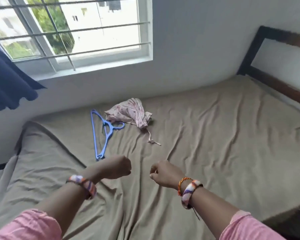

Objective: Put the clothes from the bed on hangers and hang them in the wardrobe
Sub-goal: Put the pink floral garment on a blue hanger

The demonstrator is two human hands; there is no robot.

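Note:
A crumpled pale pink patterned garment (130, 112) lies on the bed (215, 135) near the far wall, with a tie string trailing toward me. A blue plastic hanger (102, 134) lies flat on the sheet just left of it, its hook touching the cloth. My left hand (116, 168) and my right hand (163, 172) hover side by side above the sheet, nearer to me than the hanger. Both have curled fingers and hold nothing. The lower tip of the hanger sits just beyond my left hand.
The bed has a wrinkled tan sheet and a dark wooden headboard (267, 54) at the right. A barred window (76, 32) is in the far wall, with a dark blue curtain (7, 80) hanging at the left. No wardrobe is in view.

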